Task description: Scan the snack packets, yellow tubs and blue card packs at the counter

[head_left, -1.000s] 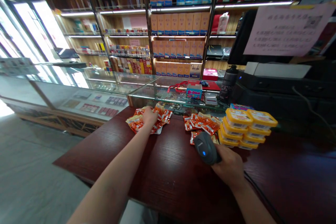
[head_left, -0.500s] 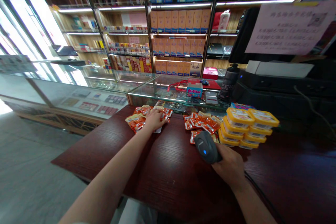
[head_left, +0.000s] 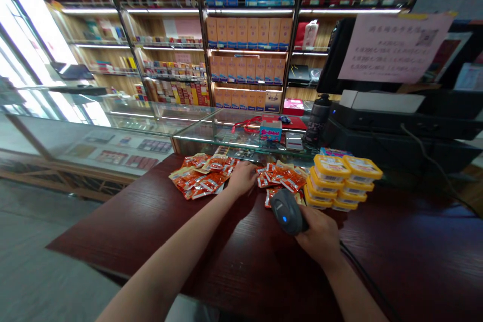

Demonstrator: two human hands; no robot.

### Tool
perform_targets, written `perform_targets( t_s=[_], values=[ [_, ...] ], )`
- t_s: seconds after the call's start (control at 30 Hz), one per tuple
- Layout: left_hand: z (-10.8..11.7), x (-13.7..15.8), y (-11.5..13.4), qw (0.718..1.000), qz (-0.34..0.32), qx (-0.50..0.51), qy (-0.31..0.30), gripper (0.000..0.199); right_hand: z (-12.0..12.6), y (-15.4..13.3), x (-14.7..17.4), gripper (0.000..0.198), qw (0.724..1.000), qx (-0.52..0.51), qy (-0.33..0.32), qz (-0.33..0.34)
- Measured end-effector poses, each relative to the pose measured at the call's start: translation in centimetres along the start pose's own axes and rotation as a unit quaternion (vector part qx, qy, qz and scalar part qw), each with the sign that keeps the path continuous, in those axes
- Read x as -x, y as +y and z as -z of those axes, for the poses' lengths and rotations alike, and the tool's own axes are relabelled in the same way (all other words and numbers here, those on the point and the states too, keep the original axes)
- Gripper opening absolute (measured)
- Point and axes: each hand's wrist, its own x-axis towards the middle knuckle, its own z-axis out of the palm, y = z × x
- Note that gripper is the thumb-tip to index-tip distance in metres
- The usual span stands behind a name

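Observation:
My left hand (head_left: 242, 177) is over the dark wooden counter, between two heaps of snack packets. Its fingers are apart and reach to the near edge of the right heap of orange packets (head_left: 284, 173); no packet shows in them. The left heap of orange packets (head_left: 204, 177) spreads out just left of the wrist. My right hand (head_left: 320, 234) is closed round the handle of a black barcode scanner (head_left: 287, 212) with a blue light on it. The scanner's head is just in front of the right heap. Stacked yellow tubs (head_left: 328, 183) stand beside that heap.
Behind the packets is a glass display case (head_left: 226, 133) bearing a small blue and pink box (head_left: 270, 132). A dark bottle (head_left: 317, 118) stands near a black printer-like machine (head_left: 377, 115). The scanner's cable (head_left: 358, 261) runs along the wooden counter (head_left: 234, 261).
My left hand has moved right, off the left heap to the edge of the right heap. The right hand still holds the scanner. The whole view has shifted slightly.

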Motion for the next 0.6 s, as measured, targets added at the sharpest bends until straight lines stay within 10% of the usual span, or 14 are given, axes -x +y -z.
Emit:
perform_targets(
  t_s=[0.27,0.6],
  values=[
    [-3.7,-1.6,7.6,0.998,-0.014,0.064,-0.017,0.038,0.8,0.2,-0.4,0.018,0.998,-0.002,0.06,0.002],
    [-5.4,-2.8,11.1,0.997,0.067,0.007,-0.044,0.045,0.8,0.4,-0.6,0.02,0.997,-0.012,0.076,0.009]
  ],
)
